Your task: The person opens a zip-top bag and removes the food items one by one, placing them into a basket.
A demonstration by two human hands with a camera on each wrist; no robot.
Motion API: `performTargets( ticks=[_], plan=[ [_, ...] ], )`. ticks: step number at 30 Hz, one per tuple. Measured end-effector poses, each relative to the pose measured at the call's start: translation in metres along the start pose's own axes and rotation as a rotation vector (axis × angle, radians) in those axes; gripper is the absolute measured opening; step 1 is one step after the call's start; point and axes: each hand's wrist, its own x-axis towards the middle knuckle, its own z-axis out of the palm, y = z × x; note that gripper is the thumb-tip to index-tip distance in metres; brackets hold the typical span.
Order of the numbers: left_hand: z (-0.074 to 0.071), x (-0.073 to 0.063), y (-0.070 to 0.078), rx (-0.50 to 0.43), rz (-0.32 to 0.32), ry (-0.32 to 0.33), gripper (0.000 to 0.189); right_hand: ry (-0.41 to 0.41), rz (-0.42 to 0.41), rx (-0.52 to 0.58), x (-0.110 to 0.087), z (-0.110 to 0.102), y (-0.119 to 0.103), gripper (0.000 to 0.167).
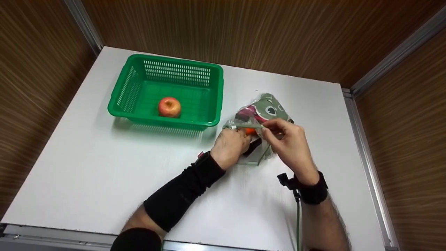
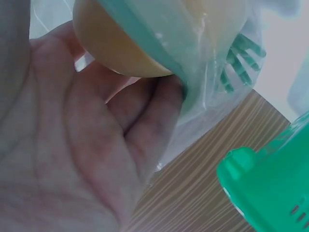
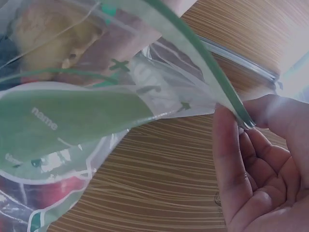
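Note:
A clear zip bag [image 1: 273, 108] with a green cartoon face printed on it lies on the right half of the table. My left hand [image 1: 231, 146] reaches into its mouth, fingers curled round a smooth round orange fruit [image 2: 116, 46]. Only a small orange patch [image 1: 250, 131] of that fruit shows in the head view; plastic and fingers hide the rest. Between thumb and forefinger, my right hand [image 1: 291, 144] pinches the bag's green zip edge [image 3: 212, 63] and holds the mouth apart. Dark and red contents show through the plastic, too blurred to name.
Left of the bag stands a green slotted basket [image 1: 167, 121] with a red-yellow apple [image 1: 169, 107] inside. Wood-grain panels [image 1: 223, 31] enclose the white table [image 1: 97, 181] at the back and sides. A green cable [image 1: 298, 223] runs from my right wrist.

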Motion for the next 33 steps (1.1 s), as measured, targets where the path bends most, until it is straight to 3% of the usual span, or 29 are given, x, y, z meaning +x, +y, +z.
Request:
performTargets(
  ticks=[3, 5, 9, 13, 21, 27, 33],
  plan=[
    [0.003, 0.001, -0.003, 0.002, -0.014, 0.124, 0.022, -0.004, 0.001, 0.001, 0.0, -0.001, 0.001, 0.011],
    [0.002, 0.001, -0.009, -0.068, 0.01, 0.163, 0.024, -0.004, -0.006, -0.003, 0.0, -0.001, 0.001, 0.011],
    [-0.007, 0.001, -0.027, -0.282, 0.136, 0.057, 0.015, -0.002, -0.008, -0.003, 0.0, -0.002, 0.001, 0.01],
    [-0.02, 0.002, -0.041, -0.469, 0.218, -0.045, 0.038, 0.0, 0.011, 0.008, 0.001, -0.004, -0.001, 0.01],
    [-0.046, -0.002, -0.062, -0.633, 0.283, -0.122, 0.066, -0.016, 0.025, 0.004, 0.003, -0.008, -0.001, 0.01],
    [-0.061, -0.009, -0.089, -0.789, 0.253, -0.129, 0.065, -0.006, 0.034, -0.001, 0.002, -0.013, 0.002, 0.01],
    [-0.06, -0.015, -0.119, -0.89, 0.152, -0.058, 0.075, -0.015, 0.04, -0.002, 0.003, -0.014, 0.001, 0.01]
  ],
)
